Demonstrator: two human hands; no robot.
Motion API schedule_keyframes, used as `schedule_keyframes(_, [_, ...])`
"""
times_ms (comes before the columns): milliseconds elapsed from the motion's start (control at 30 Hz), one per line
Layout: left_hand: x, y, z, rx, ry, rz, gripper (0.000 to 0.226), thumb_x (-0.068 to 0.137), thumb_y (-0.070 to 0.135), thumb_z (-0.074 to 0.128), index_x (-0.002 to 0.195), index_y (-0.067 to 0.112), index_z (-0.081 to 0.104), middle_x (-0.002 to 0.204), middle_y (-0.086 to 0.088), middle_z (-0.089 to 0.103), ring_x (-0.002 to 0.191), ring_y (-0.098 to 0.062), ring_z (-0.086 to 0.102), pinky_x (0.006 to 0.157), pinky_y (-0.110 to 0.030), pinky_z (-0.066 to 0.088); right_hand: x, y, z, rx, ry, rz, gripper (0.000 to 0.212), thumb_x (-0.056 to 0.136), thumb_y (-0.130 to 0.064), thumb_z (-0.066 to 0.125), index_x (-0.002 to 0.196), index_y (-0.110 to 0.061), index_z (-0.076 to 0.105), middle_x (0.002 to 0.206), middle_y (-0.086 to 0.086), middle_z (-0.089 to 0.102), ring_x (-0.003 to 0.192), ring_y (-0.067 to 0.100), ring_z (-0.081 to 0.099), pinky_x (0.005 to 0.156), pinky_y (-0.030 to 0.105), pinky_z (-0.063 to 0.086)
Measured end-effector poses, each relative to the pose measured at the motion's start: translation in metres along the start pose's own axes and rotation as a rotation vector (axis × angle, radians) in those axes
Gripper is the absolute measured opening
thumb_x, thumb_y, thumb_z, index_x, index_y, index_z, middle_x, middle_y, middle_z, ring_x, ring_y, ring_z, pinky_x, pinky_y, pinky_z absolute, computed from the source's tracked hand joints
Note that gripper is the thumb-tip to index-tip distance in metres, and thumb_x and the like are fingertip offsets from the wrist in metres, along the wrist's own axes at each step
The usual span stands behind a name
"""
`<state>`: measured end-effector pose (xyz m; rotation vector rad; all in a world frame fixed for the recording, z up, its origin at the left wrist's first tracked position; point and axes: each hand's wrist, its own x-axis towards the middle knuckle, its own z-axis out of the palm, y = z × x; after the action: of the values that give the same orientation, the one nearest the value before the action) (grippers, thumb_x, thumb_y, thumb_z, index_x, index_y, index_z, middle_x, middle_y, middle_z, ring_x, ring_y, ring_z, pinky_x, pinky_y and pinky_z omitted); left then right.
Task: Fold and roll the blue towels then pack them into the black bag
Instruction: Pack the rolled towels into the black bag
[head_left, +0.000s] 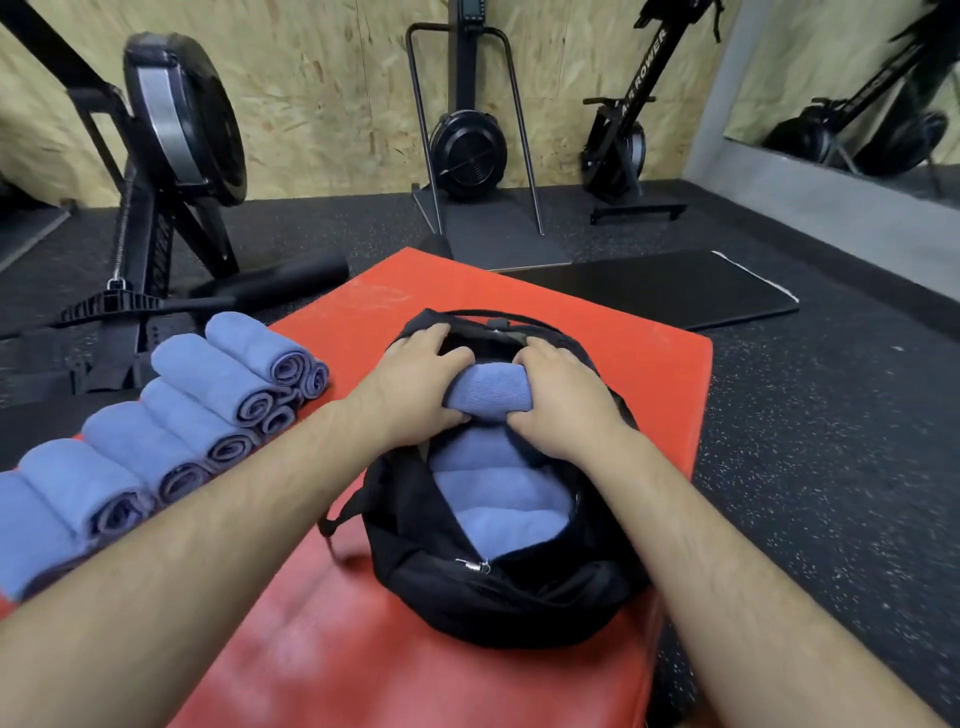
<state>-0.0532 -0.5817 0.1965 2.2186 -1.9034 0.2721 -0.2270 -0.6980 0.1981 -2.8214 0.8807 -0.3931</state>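
Observation:
The black bag (467, 597) lies unzipped on the red mat (322, 649) in front of me. Inside it several rolled blue towels (493, 493) lie side by side. My left hand (415, 384) and my right hand (561, 400) both grip one rolled blue towel (488, 389) at its two ends, over the far part of the bag's opening. A row of several more rolled blue towels (171, 415) lies to the left, on the mat's left edge.
Black rowing machines stand at the left (171, 156) and against the wooden back wall (467, 145). A black foam roller (291, 275) lies beyond the towels. A black floor mat (675, 291) lies at the right. Speckled rubber flooring surrounds the red mat.

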Motion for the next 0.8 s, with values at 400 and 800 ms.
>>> schedule_keyframes(400, [-0.009, 0.000, -0.002, -0.081, 0.335, 0.052, 0.037, 0.092, 0.047, 0.056, 0.103, 0.014, 0.069, 0.123, -0.004, 0.059, 0.111, -0.029, 0.054, 0.088, -0.045, 0.048, -0.006, 0.020, -0.002, 0.006, 0.045, 0.014, 0.037, 0.076, -0.022, 0.064, 0.109, -0.027, 0.048, 0.106, -0.005, 0.063, 0.099, 0.026, 0.055, 0.078, 0.034, 0.034])
schedule_keyframes(800, [-0.006, -0.013, -0.004, -0.193, -0.075, -0.281, 0.047, 0.094, 0.037, 0.061, 0.137, 0.019, 0.054, 0.155, -0.011, 0.031, 0.133, -0.039, 0.042, 0.108, -0.046, 0.040, -0.010, 0.020, 0.004, -0.028, -0.071, -0.032, 0.056, 0.083, -0.034, 0.070, 0.132, -0.040, 0.044, 0.126, -0.008, 0.057, 0.112, 0.026, 0.046, 0.092, 0.039, 0.040])
